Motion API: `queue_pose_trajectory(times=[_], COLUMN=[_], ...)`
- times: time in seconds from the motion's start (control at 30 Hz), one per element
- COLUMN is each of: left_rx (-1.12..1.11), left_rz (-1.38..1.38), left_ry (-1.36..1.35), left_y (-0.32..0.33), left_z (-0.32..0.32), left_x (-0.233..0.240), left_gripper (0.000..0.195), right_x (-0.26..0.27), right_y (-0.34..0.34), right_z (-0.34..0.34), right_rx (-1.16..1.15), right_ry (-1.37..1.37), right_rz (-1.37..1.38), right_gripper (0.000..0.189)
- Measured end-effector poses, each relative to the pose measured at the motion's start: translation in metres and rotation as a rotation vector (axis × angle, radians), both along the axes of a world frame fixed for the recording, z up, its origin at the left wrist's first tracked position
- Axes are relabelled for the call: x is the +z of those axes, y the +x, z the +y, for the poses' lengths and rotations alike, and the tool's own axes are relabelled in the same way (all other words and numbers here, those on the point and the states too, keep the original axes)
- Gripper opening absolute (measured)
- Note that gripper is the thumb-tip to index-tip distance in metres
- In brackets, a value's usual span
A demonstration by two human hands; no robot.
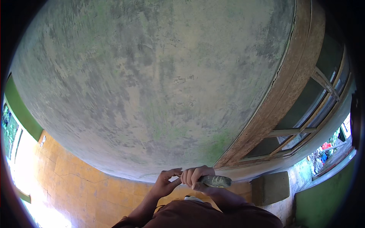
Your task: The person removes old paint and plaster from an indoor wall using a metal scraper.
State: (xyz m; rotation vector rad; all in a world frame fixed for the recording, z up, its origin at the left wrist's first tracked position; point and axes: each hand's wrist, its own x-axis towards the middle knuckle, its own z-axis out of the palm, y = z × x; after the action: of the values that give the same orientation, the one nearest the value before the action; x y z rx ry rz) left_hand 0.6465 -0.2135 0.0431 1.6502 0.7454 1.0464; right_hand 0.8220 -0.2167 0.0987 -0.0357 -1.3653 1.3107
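Both of my hands meet low in the picture, in front of my chest and close to the foot of a patchy grey-green wall (171, 85). My right hand (198, 178) is closed around a dark, worn tool handle (215, 181), whose thick end sticks out to the right. Against its left side, my left hand (168, 182) pinches a thin part of the same tool between thumb and fingers. The tool's working end is hidden by the fingers, so its kind cannot be told.
A wooden window frame (265, 119) with glass panes borders the wall on the right. Orange floor tiles (108, 191) lie below, with a crack at the left. A brown box-like object (271, 188) and a green panel (322, 196) stand at the lower right.
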Motion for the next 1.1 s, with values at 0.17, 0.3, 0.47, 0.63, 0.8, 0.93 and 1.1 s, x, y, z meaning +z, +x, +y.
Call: queue_pose_trajectory(times=[0.17, 0.3, 0.47, 0.63, 0.8, 0.93, 1.1], left_rx=[0.279, 0.628, 0.643, 0.657, 0.68, 0.662, 0.668], left_rz=[0.074, 0.104, 0.213, 0.194, 0.252, 0.217, 0.252], left_ry=[0.289, 0.296, 0.223, 0.145, 0.149, 0.119, 0.143], left_y=[-0.01, -0.025, -0.039, -0.027, -0.019, -0.021, -0.021], left_z=[0.005, 0.006, 0.011, 0.018, 0.023, 0.021, 0.021], left_x=[0.012, 0.001, -0.011, -0.01, -0.009, -0.014, -0.012], left_gripper=[0.033, 0.057, 0.084, 0.088, 0.089, 0.09, 0.089], right_x=[0.022, 0.053, 0.112, 0.136, 0.13, 0.13, 0.134], right_y=[0.021, 0.048, 0.099, 0.121, 0.104, 0.1, 0.094], right_z=[0.011, 0.029, 0.023, 0.03, 0.06, 0.041, 0.057], right_rx=[0.008, -0.108, -0.423, -0.462, -0.47, -0.496, -0.516], right_ry=[0.038, 0.204, 0.517, 0.706, 0.564, 0.784, 0.632], right_rz=[-0.007, 0.217, 0.381, 0.453, 0.42, 0.527, 0.418], right_gripper=[0.027, 0.023, 0.033, 0.032, 0.037, 0.032, 0.035])
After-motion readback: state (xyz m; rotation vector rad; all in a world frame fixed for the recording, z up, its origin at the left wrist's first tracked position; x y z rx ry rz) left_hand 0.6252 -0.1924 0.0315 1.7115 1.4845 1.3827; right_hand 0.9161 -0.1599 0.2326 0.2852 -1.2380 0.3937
